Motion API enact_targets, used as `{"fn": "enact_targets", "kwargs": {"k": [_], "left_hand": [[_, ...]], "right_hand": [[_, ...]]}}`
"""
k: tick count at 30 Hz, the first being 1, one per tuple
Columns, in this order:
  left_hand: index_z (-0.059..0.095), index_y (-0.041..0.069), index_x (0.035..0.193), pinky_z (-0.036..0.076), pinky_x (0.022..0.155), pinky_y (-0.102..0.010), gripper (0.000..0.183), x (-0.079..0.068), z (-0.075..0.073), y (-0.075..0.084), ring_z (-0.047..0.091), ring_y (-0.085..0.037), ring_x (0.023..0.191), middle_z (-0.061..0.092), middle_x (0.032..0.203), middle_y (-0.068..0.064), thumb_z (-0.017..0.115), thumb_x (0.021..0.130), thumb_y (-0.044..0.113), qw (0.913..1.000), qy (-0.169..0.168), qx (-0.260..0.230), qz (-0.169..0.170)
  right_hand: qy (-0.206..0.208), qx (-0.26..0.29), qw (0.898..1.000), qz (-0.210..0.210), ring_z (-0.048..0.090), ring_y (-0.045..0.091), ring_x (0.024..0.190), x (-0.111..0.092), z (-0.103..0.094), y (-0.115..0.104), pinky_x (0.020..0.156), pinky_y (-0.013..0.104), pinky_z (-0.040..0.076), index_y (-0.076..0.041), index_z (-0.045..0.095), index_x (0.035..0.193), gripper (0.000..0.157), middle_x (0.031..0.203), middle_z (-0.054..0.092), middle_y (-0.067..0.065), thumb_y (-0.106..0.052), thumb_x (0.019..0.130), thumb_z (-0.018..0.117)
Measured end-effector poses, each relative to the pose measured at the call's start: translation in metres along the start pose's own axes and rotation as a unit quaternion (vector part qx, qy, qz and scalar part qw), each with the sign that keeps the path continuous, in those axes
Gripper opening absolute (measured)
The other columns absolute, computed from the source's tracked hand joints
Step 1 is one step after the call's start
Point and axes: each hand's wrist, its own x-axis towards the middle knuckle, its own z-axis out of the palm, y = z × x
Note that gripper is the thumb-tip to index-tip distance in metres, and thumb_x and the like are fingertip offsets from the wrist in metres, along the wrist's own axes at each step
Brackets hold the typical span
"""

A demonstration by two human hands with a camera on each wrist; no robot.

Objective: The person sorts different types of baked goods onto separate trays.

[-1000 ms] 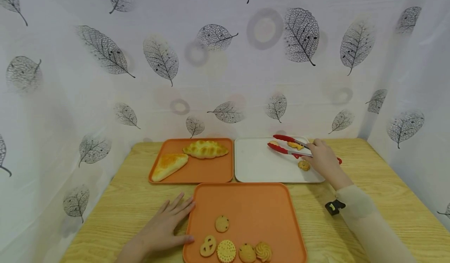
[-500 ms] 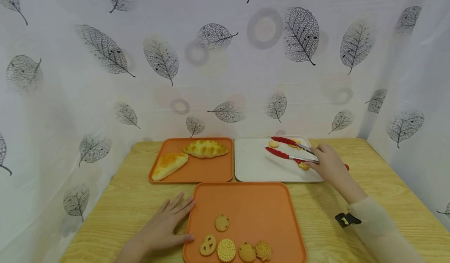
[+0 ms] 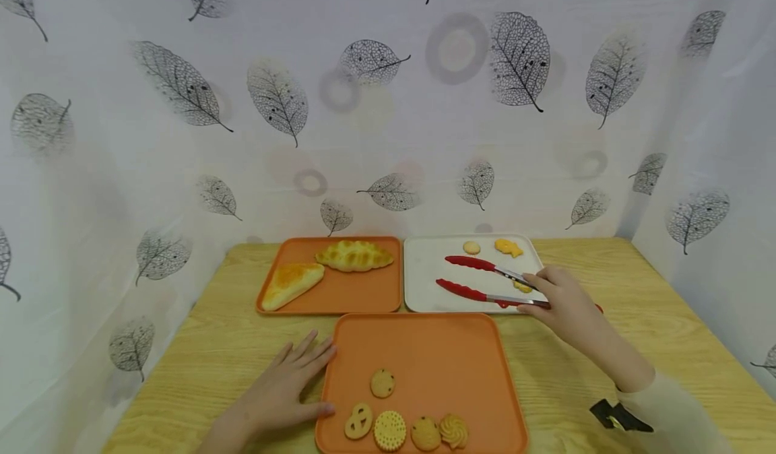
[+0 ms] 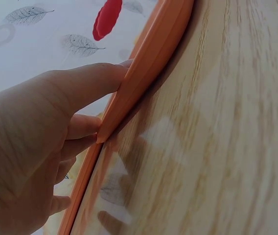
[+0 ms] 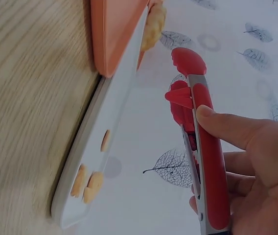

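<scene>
My right hand (image 3: 566, 306) holds red-tipped tongs (image 3: 463, 289), their arms spread with nothing between the tips. They hang above the front of a white tray (image 3: 424, 275). On that tray are a small round cookie (image 3: 471, 247), a fish-shaped cracker (image 3: 508, 247) and another cookie (image 3: 523, 285), partly hidden by the tongs. My left hand (image 3: 273, 397) touches the left rim of the near orange tray (image 3: 436, 353) with fingers extended. Toward the tray's front lie a pretzel-shaped cookie (image 3: 359, 421), a dotted biscuit (image 3: 390, 431), a swirl cookie (image 3: 454, 431) and two chip cookies (image 3: 382, 383).
Another orange tray (image 3: 339, 299) at the back left bears a braided bread (image 3: 354, 256) and a triangular bread (image 3: 293, 285). It stands beside the white tray, behind the near one. A leaf-printed curtain (image 3: 388, 137) closes off the back and sides of the wooden table (image 3: 200, 353).
The tongs and my right hand have moved toward me, away from the back of the white tray, uncovering the fish-shaped cracker and round cookie. My left hand has stayed in place.
</scene>
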Motion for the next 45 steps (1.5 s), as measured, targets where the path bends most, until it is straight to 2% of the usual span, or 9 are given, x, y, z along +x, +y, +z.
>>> {"fn": "enact_targets", "kwargs": {"k": [3,16,24,33,45], "left_hand": [[0.033,0.016,0.153,0.02,0.115,-0.066,0.088,0.0,0.0,0.0,0.017,-0.035,0.15,0.03,0.16,-0.004,0.055,0.086,0.068,1.0,0.0,0.002,0.001],[0.033,0.015,0.153,0.02,0.114,-0.068,0.087,0.0,-0.002,0.002,0.017,-0.036,0.15,0.031,0.16,-0.005,0.055,0.087,0.066,1.0,-0.002,-0.003,0.0],[0.034,0.015,0.153,0.02,0.114,-0.068,0.087,0.0,-0.002,0.002,0.019,-0.037,0.15,0.032,0.16,-0.005,0.055,0.086,0.067,1.0,0.001,-0.003,-0.001],[0.034,0.015,0.153,0.022,0.114,-0.067,0.088,-0.001,-0.001,0.001,0.02,-0.037,0.15,0.033,0.159,-0.004,0.053,0.086,0.069,0.9999,0.008,0.009,0.004],[0.033,0.016,0.154,0.018,0.114,-0.068,0.087,-0.001,0.001,-0.001,0.016,-0.036,0.151,0.031,0.16,-0.005,0.054,0.087,0.068,0.9999,0.001,-0.011,0.001]], "right_hand": [[-0.007,0.011,1.0,-0.009,0.048,0.016,0.076,-0.002,-0.003,-0.013,0.058,0.027,0.045,0.004,0.071,0.107,0.054,0.087,0.057,0.006,-0.012,0.058,0.089],[-0.037,0.065,0.995,-0.063,0.051,0.01,0.082,-0.009,0.002,-0.058,0.061,0.016,0.046,0.0,0.071,0.108,0.056,0.095,0.059,0.002,-0.015,0.058,0.091],[-0.121,0.122,0.984,-0.054,0.041,0.003,0.081,-0.009,0.01,-0.081,0.062,0.016,0.041,-0.006,0.07,0.11,0.047,0.096,0.056,-0.003,-0.021,0.069,0.087],[-0.131,0.138,0.977,-0.095,0.044,0.005,0.083,-0.012,0.021,-0.094,0.065,0.016,0.043,-0.006,0.071,0.11,0.046,0.095,0.056,-0.005,-0.026,0.071,0.086],[-0.183,0.13,0.971,-0.086,0.044,0.004,0.082,-0.012,0.022,-0.099,0.064,0.015,0.041,-0.008,0.071,0.109,0.041,0.093,0.055,-0.006,-0.029,0.076,0.083]]}}
